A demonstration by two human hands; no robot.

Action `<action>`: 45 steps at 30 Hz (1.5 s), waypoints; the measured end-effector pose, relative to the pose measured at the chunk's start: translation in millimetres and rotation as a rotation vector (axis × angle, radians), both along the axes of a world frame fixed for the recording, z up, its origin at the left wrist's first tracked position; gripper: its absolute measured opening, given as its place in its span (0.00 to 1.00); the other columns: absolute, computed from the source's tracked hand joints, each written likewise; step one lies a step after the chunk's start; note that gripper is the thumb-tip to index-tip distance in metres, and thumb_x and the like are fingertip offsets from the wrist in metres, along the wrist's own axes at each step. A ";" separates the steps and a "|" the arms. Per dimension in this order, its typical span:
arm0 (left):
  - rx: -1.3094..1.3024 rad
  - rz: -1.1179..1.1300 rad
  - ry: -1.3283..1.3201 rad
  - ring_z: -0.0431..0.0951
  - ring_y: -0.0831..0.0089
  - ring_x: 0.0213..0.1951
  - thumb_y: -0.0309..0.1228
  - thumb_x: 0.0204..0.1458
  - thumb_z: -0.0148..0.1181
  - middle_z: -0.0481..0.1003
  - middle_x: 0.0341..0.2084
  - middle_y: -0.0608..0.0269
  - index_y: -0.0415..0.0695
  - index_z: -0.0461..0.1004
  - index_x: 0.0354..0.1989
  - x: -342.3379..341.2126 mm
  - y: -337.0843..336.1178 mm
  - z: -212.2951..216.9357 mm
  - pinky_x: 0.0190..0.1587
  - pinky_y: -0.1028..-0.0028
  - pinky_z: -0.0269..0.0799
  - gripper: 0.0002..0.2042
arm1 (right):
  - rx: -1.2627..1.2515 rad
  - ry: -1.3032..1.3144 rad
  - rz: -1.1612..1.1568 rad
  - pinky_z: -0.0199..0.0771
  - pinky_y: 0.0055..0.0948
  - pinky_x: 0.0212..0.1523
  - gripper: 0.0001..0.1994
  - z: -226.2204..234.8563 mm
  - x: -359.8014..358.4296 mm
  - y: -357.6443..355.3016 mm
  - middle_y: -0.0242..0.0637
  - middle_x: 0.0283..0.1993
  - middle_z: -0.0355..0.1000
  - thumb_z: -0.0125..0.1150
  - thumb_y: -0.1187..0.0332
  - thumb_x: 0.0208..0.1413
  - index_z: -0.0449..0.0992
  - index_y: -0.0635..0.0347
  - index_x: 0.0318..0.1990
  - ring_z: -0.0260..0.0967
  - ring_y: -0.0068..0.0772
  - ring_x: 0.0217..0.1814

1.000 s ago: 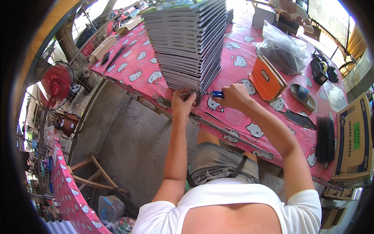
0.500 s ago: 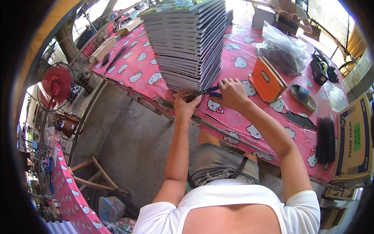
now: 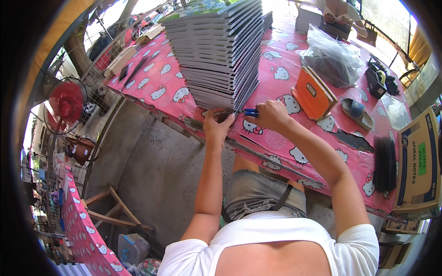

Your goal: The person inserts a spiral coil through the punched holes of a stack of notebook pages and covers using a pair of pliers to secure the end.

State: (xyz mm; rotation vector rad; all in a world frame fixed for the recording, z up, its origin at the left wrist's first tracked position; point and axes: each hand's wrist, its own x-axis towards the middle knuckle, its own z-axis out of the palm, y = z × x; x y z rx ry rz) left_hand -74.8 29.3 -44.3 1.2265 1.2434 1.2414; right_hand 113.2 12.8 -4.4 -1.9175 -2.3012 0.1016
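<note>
A tall stack of spiral notebooks (image 3: 202, 60), white page edges showing and dark coils along its right side, stands near the table's front edge. At its foot my left hand (image 3: 216, 125) is closed, thumb and fingers pinching the near corner of a spiral notebook with its dark coil (image 3: 228, 112); the fingers hide most of it. My right hand (image 3: 272, 114) grips blue-handled pliers (image 3: 251, 112), handles squeezed together. The jaws point left and meet the coil beside my left thumb; whether they bite on the wire is too small to tell.
The pink patterned table (image 3: 276, 138) has a worn front edge. On the right are an orange hard-covered book (image 3: 312, 94), a plastic bag (image 3: 331, 60), a slipper (image 3: 357, 114), black coils (image 3: 384, 164) and a cardboard box (image 3: 416, 168). Another person (image 3: 340, 16) sits at the far side.
My right hand has closed the pliers' handles, which stood apart before. My left hand stays at the notebook's corner. The whole view has shifted slightly.
</note>
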 end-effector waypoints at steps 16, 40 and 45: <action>-0.167 -0.078 -0.340 0.77 0.75 0.25 0.25 0.51 0.63 0.77 0.28 0.60 0.40 0.67 0.46 -17.2 10.3 -21.4 0.26 0.78 0.75 0.15 | 0.584 0.447 -0.430 0.72 0.43 0.41 0.33 114.0 109.8 -18.9 0.49 0.37 0.76 0.59 0.42 0.51 0.64 0.60 0.55 0.75 0.50 0.42; 0.108 -0.039 -0.063 0.74 0.75 0.38 0.26 0.41 0.70 0.74 0.38 0.58 0.33 0.66 0.48 4.0 -4.5 -17.7 0.44 0.76 0.69 0.26 | 0.295 -0.007 0.057 0.57 0.60 0.56 0.32 -34.3 7.0 -4.7 0.46 0.45 0.70 0.57 0.38 0.47 0.69 0.60 0.46 0.66 0.50 0.53; 0.105 -0.031 -0.048 0.74 0.75 0.38 0.26 0.42 0.69 0.74 0.38 0.58 0.34 0.66 0.48 3.9 -0.8 -21.3 0.44 0.76 0.69 0.24 | 0.309 -0.012 0.103 0.60 0.54 0.55 0.32 -30.5 8.0 -2.7 0.46 0.44 0.70 0.57 0.38 0.47 0.70 0.59 0.45 0.67 0.48 0.52</action>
